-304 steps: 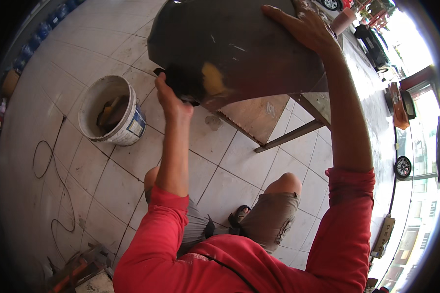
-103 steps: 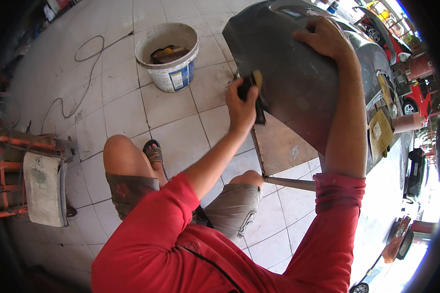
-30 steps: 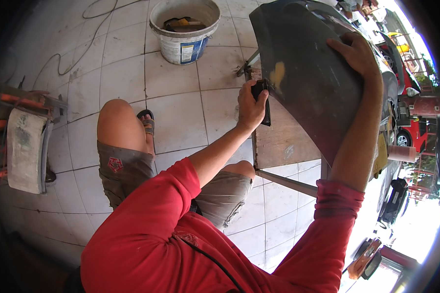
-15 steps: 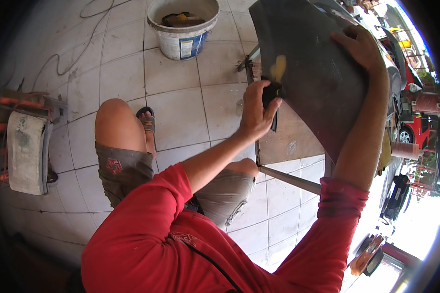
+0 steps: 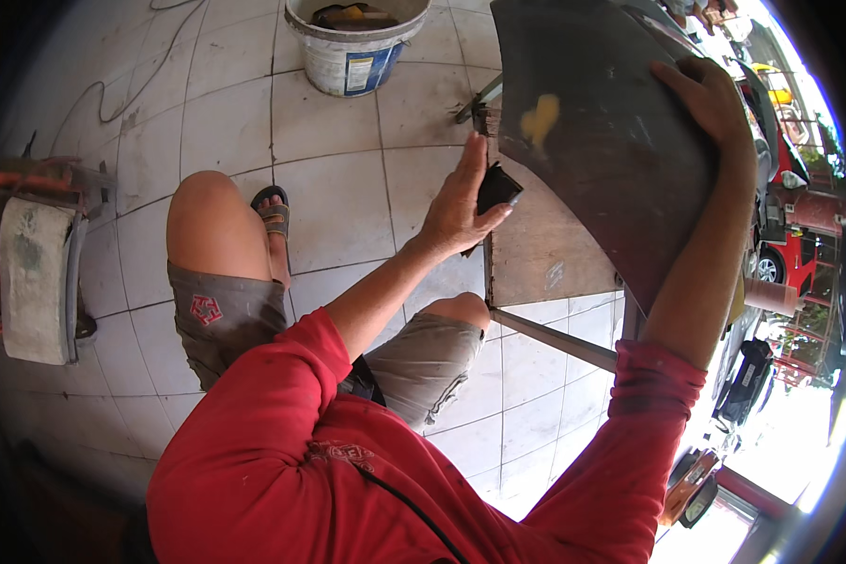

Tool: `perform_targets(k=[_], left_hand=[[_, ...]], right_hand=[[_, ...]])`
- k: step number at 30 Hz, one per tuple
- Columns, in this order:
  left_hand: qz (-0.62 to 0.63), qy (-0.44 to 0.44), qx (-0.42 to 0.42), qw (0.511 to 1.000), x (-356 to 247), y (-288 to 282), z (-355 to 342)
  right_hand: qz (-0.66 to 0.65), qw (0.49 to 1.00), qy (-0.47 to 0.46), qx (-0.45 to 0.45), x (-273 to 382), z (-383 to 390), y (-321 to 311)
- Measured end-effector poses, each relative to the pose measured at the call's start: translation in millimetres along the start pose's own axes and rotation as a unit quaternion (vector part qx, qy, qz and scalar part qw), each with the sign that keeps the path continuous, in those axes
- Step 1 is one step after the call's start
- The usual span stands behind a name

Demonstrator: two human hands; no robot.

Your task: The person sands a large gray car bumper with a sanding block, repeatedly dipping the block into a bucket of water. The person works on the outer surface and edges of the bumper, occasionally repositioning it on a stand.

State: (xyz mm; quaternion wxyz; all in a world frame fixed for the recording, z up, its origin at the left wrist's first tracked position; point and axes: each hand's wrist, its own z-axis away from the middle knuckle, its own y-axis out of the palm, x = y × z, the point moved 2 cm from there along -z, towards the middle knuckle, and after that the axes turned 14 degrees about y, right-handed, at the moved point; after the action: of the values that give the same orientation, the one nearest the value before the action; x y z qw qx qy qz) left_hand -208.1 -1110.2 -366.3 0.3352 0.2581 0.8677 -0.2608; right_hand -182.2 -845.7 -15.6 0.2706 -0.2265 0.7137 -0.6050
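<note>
In my left hand (image 5: pixel 461 202) is a folded piece of black sandpaper (image 5: pixel 500 188), pinched between thumb and fingers. That hand is just off the lower left edge of a dark grey, curved car body panel (image 5: pixel 602 141), with a gap between them. A yellow filler patch (image 5: pixel 540 119) shows on the panel near this edge. My right hand (image 5: pixel 710 99) grips the panel's far right side, its thumb along the face; the other fingers are partly hidden. The panel rests over a stand with a brown wooden board (image 5: pixel 545 249).
A white and blue bucket (image 5: pixel 352 56) with things inside stands on the tiled floor ahead. The stand's metal bar (image 5: pixel 559 338) runs beside my knee. At the left is an orange metal frame with a pale worn pad (image 5: pixel 38 282). Cars, including a red one (image 5: pixel 804 254), are at the right.
My left hand has drawn back left and down from the panel with the sandpaper, uncovering more of the edge and the yellow patch. My right hand keeps its place on the panel.
</note>
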Motion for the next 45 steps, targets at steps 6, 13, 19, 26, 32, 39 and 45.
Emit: perform_targets(k=[6,13,19,26,32,39,45], left_hand=[[0.089,-0.052,0.067,0.992,-32,19,-18],[0.129,-0.007,0.018,0.991,-70,36,-7],[0.191,-0.187,0.076,0.961,-3,-9,42],[0.299,-0.332,-0.159,0.881,36,-29,2],[0.354,-0.338,-0.158,0.857,48,-18,-42],[0.132,-0.041,-0.094,0.986,-75,30,-38],[0.097,-0.099,-0.128,0.982,-11,16,-56]], right_hand=[[-0.018,1.000,-0.002,-0.008,-2,-5,3],[-0.031,0.999,-0.016,0.007,2,6,-2],[-0.056,0.997,0.044,-0.009,41,34,-17],[0.004,0.996,0.043,-0.077,27,33,-10],[-0.089,0.990,0.094,-0.057,28,53,-24],[-0.091,0.994,0.052,-0.010,19,58,-29],[-0.051,0.997,0.044,-0.044,24,42,-20]])
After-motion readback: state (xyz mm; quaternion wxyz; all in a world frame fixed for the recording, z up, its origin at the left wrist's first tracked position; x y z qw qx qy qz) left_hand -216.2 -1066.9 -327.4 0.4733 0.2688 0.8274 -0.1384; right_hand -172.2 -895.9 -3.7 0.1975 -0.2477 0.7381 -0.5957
